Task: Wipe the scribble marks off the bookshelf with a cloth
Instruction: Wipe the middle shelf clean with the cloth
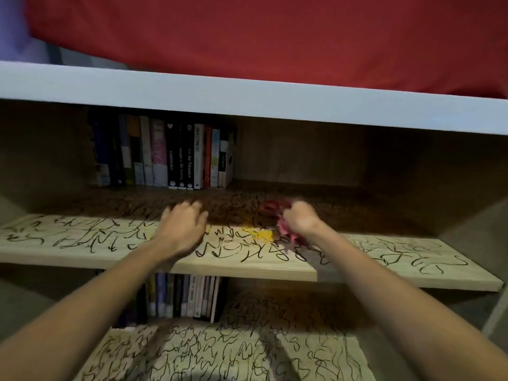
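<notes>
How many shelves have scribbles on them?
2: the upper shelf, where the cloth is, and the lower shelf beneath it. More may lie out of view.

Domestic room, likely a home: wooden bookshelf (pixel 247 266) with rows of paperback books (pixel 165 155) at frame centre-left; red fabric (pixel 275 37) across the top.

A row of books (pixel 165 155) stands at ten o'clock. More books (pixel 187 296) stand lower down at seven o'clock. A big red sheet (pixel 275 37) fills twelve o'clock. A yellow spot (pixel 258 234) sits near the middle.
</notes>
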